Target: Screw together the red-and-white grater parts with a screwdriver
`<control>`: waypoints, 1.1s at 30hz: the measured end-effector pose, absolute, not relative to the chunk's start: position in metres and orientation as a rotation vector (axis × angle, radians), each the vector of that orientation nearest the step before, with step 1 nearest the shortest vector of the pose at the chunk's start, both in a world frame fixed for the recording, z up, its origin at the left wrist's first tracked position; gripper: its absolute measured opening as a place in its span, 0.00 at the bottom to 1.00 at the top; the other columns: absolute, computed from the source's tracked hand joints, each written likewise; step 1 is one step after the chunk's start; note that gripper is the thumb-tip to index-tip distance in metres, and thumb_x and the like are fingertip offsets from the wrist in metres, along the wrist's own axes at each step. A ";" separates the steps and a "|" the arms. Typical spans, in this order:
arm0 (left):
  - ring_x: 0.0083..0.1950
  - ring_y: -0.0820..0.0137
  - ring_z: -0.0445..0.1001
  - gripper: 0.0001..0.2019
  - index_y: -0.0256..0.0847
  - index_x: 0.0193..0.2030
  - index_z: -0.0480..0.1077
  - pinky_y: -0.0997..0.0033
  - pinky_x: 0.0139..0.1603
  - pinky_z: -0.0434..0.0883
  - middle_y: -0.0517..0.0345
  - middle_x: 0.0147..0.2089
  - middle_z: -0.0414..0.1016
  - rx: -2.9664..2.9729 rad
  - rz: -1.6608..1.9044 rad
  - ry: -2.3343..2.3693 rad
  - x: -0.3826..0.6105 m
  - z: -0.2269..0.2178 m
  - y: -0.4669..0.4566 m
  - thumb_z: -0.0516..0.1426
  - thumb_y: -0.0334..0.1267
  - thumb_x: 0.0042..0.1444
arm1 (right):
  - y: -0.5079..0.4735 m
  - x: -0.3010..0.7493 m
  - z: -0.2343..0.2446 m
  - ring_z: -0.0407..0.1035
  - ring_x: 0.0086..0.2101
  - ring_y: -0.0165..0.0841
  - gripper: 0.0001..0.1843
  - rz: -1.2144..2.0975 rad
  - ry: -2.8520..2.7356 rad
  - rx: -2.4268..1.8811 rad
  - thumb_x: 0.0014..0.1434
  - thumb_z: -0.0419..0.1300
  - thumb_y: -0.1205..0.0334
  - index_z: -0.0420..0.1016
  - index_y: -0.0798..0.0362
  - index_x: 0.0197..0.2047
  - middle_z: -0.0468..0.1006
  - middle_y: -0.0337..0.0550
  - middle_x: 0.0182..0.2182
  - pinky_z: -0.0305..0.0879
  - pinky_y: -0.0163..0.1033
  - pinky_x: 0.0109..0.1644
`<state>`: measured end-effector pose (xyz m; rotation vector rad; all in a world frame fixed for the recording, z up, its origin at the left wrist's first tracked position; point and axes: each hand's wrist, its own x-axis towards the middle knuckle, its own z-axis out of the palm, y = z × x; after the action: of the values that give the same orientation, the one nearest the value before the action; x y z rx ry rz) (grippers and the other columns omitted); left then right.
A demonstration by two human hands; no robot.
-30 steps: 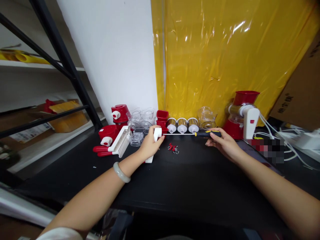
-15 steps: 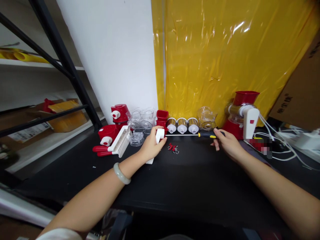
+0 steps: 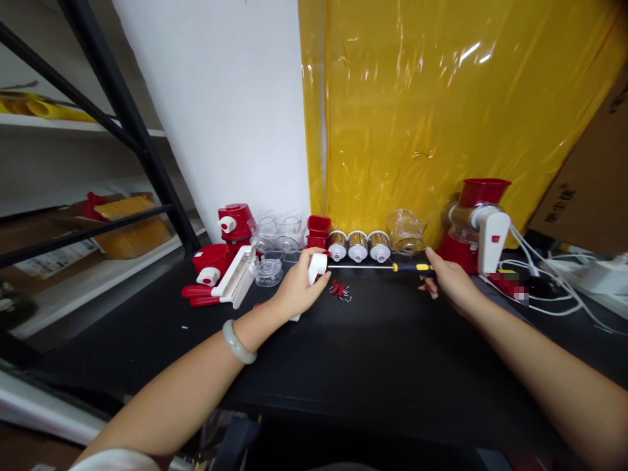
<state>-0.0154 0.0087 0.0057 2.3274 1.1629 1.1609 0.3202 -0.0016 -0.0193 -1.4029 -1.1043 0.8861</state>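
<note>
My left hand (image 3: 303, 281) is closed around a white plastic handle part (image 3: 318, 264), which looks like the crank arms lying to the left; most of it is hidden by the palm. In my right hand (image 3: 444, 275) is a long screwdriver (image 3: 412, 267) with a black and yellow handle, held level. Its thin shaft points left, and the tip meets the white part or ends right beside it; I cannot tell which. Just below the shaft, small red pieces and several screws (image 3: 342, 292) lie loose on the black table (image 3: 383, 366).
Red grinder bodies (image 3: 213, 261), white crank arms (image 3: 238, 278) and clear plastic cups (image 3: 269, 271) stand at the left. Behind my hands are a red hopper (image 3: 318, 229) and grater drums (image 3: 358, 246). At right stand an assembled red-and-white grater (image 3: 490, 229) and white cables (image 3: 554, 288).
The screwdriver has shifted slightly to the right and down, and my right fingers sit differently on its handle. The white part has turned a little in my left hand, with some red now showing.
</note>
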 end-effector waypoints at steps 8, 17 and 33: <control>0.38 0.64 0.76 0.21 0.43 0.59 0.57 0.64 0.42 0.70 0.58 0.38 0.75 2.247 1.150 1.172 -0.017 0.004 0.014 0.56 0.41 0.61 | -0.006 0.315 -0.012 0.75 0.25 0.34 0.12 1.174 -0.994 -0.985 0.56 0.61 0.53 0.74 0.49 0.41 0.80 0.42 0.26 0.74 0.39 0.33; 0.34 0.67 0.76 0.21 0.45 0.59 0.57 0.66 0.38 0.71 0.60 0.38 0.74 2.213 1.119 1.186 -0.016 0.005 0.013 0.56 0.42 0.61 | -0.007 0.313 -0.012 0.71 0.22 0.33 0.14 1.114 -1.028 -1.005 0.55 0.63 0.51 0.73 0.50 0.40 0.76 0.40 0.21 0.70 0.37 0.30; 0.31 0.68 0.75 0.22 0.45 0.59 0.57 0.67 0.36 0.70 0.61 0.37 0.73 2.172 1.119 1.205 -0.016 0.003 0.013 0.57 0.43 0.60 | -0.006 0.315 -0.019 0.61 0.12 0.27 0.26 1.037 -1.117 -1.118 0.53 0.62 0.34 0.68 0.51 0.32 0.68 0.34 0.11 0.72 0.38 0.30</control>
<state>-0.0156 0.0132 0.0033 2.1718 1.2045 1.1193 0.3151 -0.0056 -0.0187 -1.1176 -1.1166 1.0369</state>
